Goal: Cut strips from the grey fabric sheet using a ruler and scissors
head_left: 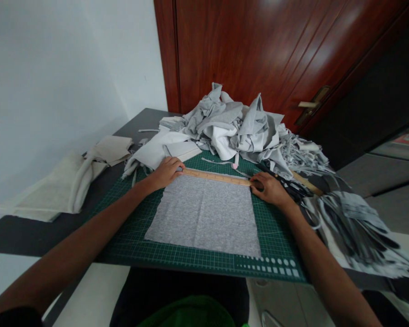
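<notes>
So the thin straight tan ruler, wooden by the look of it [218,177], was lying across the far edge of a heathered light-grey, roughly rectangular piece of fabric [207,213], with a faint crease down the middle of the cloth. The left hand [167,171] had its fingers pressed together, pinching the ruler's left end, near the fabric's far left corner. The right hand [269,187] had its fingers bent in, thumb on the near side, pinching the right end.

All that sat on a dark green gridded cutting mat [276,236] with rows of white dots and squares near its front edge, on a dark grey tabletop [23,236]. Just past the ruler lay a small white stick with a pinkish tip [236,161], and behind it a big messy heap of grey and white fabric scraps [231,120]. Right of the right hand were some black objects [289,186], too dim to make out, and further right a bundle of grey and white cloth strips [361,227]. Cream folded cloth [44,190] lay off to the left, by a white wall [71,59]. At the back stood a glossy reddish-brown wooden door [238,54] with a brass-coloured handle [310,104]
</notes>
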`<state>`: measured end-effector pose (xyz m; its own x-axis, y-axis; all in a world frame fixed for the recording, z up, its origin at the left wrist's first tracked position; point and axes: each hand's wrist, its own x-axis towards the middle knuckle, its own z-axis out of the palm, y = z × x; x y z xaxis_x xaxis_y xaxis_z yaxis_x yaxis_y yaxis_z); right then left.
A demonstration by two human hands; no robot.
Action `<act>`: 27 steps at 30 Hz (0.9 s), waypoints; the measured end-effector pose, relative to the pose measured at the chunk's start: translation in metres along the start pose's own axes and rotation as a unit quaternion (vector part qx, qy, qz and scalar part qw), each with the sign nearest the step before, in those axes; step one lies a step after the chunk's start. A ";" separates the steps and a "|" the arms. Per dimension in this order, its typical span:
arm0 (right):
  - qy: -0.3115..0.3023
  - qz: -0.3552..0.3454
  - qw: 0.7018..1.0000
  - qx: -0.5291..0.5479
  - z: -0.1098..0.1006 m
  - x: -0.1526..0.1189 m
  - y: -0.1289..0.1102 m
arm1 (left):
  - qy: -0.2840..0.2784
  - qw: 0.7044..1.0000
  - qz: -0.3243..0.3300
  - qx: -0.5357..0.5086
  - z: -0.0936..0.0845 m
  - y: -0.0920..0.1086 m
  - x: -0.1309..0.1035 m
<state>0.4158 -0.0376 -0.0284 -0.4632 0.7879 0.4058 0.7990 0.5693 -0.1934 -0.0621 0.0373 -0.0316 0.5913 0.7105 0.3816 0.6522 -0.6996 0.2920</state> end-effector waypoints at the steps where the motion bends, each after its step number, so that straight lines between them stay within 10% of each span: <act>1: -0.001 0.001 1.000 -0.011 -0.001 0.000 -0.001 | -0.002 1.000 0.002 0.006 -0.001 0.001 0.000; 27: 0.015 -0.006 0.999 0.029 0.013 0.014 -0.027 | -0.053 0.990 -0.039 0.125 -0.027 -0.014 -0.017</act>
<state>0.3825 -0.0384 -0.0293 -0.4610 0.7736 0.4348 0.7694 0.5926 -0.2386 -0.0940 0.0335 -0.0190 0.5722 0.7753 0.2675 0.7872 -0.6107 0.0861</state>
